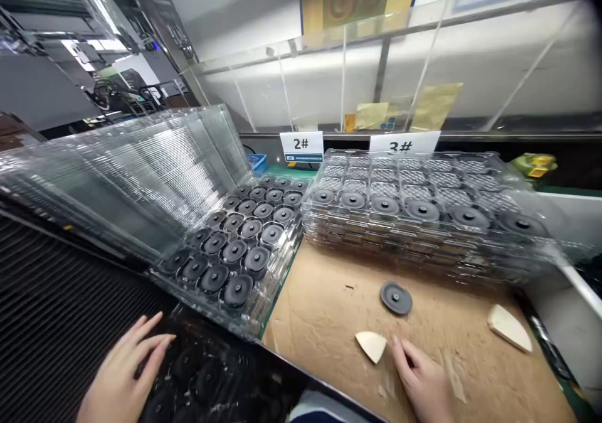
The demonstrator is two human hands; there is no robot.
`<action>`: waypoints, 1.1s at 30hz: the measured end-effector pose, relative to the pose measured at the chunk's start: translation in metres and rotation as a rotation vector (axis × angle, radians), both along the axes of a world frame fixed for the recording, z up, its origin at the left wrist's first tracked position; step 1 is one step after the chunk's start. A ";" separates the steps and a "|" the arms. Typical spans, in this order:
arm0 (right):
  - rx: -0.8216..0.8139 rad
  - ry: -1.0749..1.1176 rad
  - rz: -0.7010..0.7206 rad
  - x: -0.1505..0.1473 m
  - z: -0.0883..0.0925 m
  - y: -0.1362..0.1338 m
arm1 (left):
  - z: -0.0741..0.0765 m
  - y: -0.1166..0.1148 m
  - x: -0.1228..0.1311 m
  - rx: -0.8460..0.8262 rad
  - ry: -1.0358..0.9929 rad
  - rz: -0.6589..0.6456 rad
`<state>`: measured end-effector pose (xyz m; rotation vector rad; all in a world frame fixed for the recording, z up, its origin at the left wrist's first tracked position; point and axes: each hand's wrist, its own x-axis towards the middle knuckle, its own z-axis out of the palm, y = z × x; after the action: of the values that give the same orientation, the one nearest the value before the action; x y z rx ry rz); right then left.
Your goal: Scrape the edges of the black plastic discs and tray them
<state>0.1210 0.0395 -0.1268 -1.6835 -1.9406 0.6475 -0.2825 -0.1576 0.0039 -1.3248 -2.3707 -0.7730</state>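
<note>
My left hand (126, 369), fingers spread and holding nothing I can see, hovers at the lower left over a dark tray (221, 388) of black round parts. On the brown cardboard, my right hand (423, 379) has its fingers curled together; whatever they may hold is hidden. Right by its fingertips is a cream wedge-shaped piece (371, 346); I cannot tell whether they touch. Just above lies a single dark grey disc (396, 298) with a small raised centre. Another cream wedge (510, 328) rests farther right on the cardboard (324, 297).
A clear tray (277, 291) filled with rows of grey discs stands at centre left, beside upright clear trays (141, 165). Stacked clear trays (423, 235) stand behind the cardboard, discs along the top one's front row. Signs marked 2# (301, 145) and 3# (403, 144) hang behind.
</note>
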 end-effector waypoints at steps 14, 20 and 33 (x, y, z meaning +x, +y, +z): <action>-0.044 -0.061 0.047 0.002 0.012 0.005 | -0.018 -0.031 0.094 -0.149 -0.452 0.022; -0.007 -0.062 0.057 0.001 0.016 0.004 | -0.025 -0.023 0.114 -0.163 -0.495 -0.036; -0.015 -0.071 0.055 0.002 0.021 0.002 | -0.034 0.018 0.141 -0.212 -0.630 -0.210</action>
<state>0.1228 0.0418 -0.1058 -1.6881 -2.0427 0.6325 -0.1410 -0.1399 -0.0300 -1.6197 -2.8864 -1.1685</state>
